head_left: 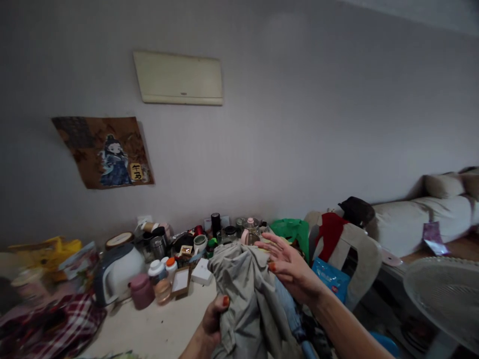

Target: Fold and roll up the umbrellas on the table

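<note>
A crumpled grey-beige garment (245, 294) hangs in front of me, bunched at its top; its exact kind cannot be made out. My left hand (212, 321) grips its left side, thumb lying over the cloth and the other fingers hidden behind it. At the garment's upper right, my right hand (292, 271) has its fingers stretched out and apart, close to the cloth but not closed on it. Light blue denim cloth (288, 304) shows just behind the garment, below my right hand.
A white table (153, 326) bears a kettle (121, 274), a pink jar (141, 291), several bottles, a small white box (202, 272) and a plaid cloth (75, 319). A green bag (294, 232), a chair (362, 254) and a round glass table (445, 294) stand rightward.
</note>
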